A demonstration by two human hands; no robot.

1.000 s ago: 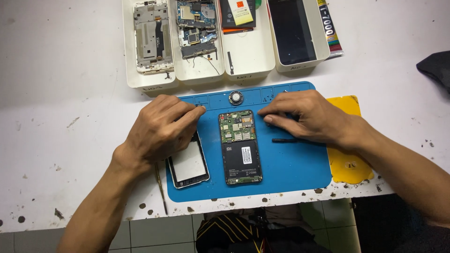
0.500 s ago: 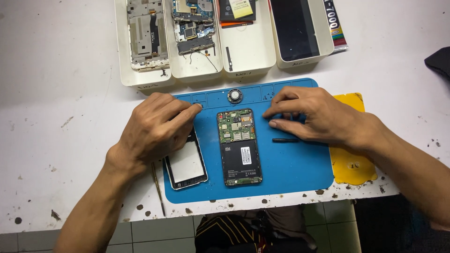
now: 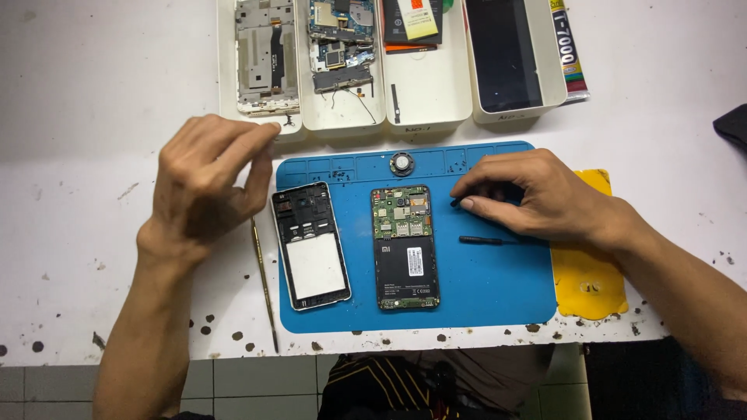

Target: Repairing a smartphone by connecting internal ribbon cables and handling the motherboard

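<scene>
My left hand point(image 3: 204, 183) hovers off the left edge of the blue work mat point(image 3: 482, 295). Its fingers are apart, and the index tip reaches toward the white tray holding a metal phone frame point(image 3: 261, 54). Just right of that hand an empty phone housing point(image 3: 310, 245) lies on the mat. An opened phone with its circuit board showing point(image 3: 405, 245) lies beside the housing. My right hand point(image 3: 537, 194) rests on the mat right of the phone, its fingertips pinched on a small black tool point(image 3: 454, 202). A black screwdriver point(image 3: 490, 240) lies below that hand.
A small round part point(image 3: 401, 163) sits at the mat's top edge. A thin stick point(image 3: 264, 284) lies left of the mat and a yellow pad point(image 3: 587, 272) right of it. At the back are trays of circuit boards point(image 3: 342, 39), a battery point(image 3: 416, 19) and a black screen point(image 3: 506, 54), plus a glue tube point(image 3: 566, 47).
My left hand has lifted off the phone housing and moved up and left toward the tray, uncovering the housing. My right hand has stayed in place on the mat.
</scene>
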